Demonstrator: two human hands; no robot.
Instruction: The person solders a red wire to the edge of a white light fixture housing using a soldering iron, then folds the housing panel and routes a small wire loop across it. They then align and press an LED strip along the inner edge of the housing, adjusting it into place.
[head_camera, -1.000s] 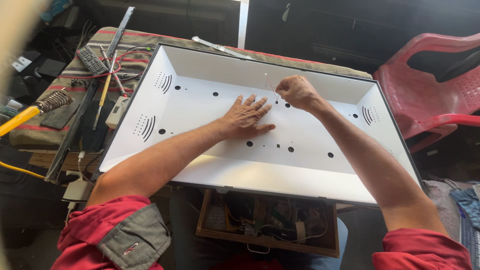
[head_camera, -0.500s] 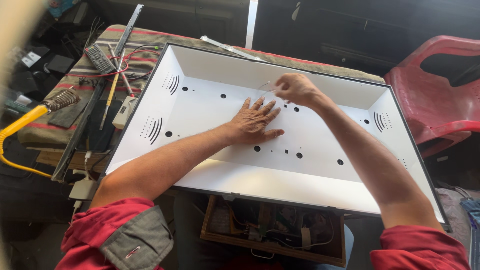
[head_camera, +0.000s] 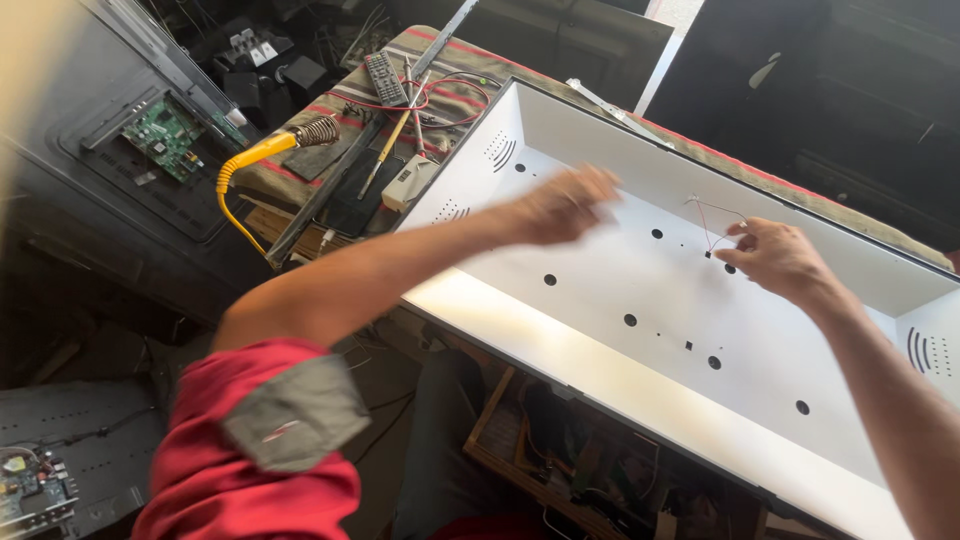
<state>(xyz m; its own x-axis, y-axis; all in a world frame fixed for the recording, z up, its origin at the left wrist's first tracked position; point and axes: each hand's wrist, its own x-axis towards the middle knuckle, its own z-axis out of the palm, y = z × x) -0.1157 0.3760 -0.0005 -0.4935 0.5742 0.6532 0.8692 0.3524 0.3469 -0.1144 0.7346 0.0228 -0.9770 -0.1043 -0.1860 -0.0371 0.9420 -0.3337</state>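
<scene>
The thin red wire (head_camera: 722, 214) rises from the floor of the white television back panel (head_camera: 640, 300), pinched between the fingertips of the right hand (head_camera: 775, 258) near the panel's far wall. The left hand (head_camera: 560, 203) is blurred above the panel's left part, and I cannot tell whether it is wide or closed. The panel lies on a striped cloth over the worktop (head_camera: 350, 110), where a remote control (head_camera: 384, 78), a yellow-cabled tool (head_camera: 270, 148) and a small white box (head_camera: 408, 182) sit left of it; a green circuit board (head_camera: 160, 132) lies farther left.
</scene>
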